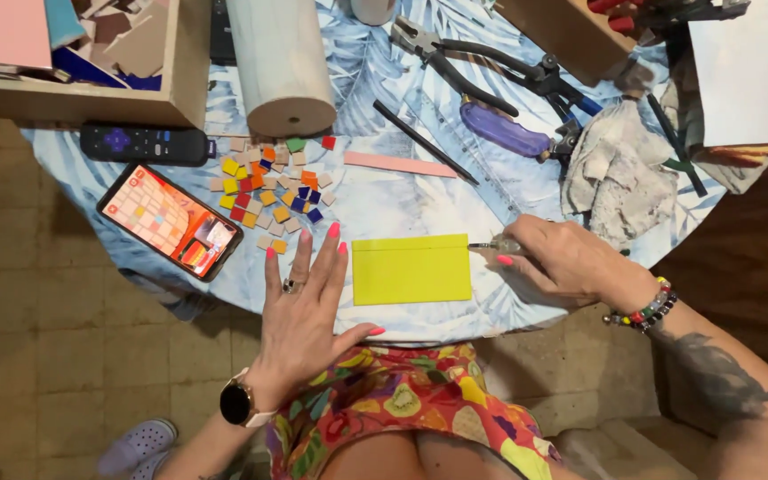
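Up left, wooden box [190, 62], tile scraps [126, 36]

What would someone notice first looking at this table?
The bright yellow tile at the table's near edge, with the right hand holding a small tool at its top right corner. The left hand lies flat beside it, and colourful little mosaic squares are scattered behind.

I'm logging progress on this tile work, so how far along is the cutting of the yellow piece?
Done: a pile of small coloured squares already lies cut on the table, beside a pink strip. In hand: the right hand holds a small cutter tool at the yellow tile, where a scored line runs near the top edge; the left hand rests flat beside it. Left: the yellow tile is whole.
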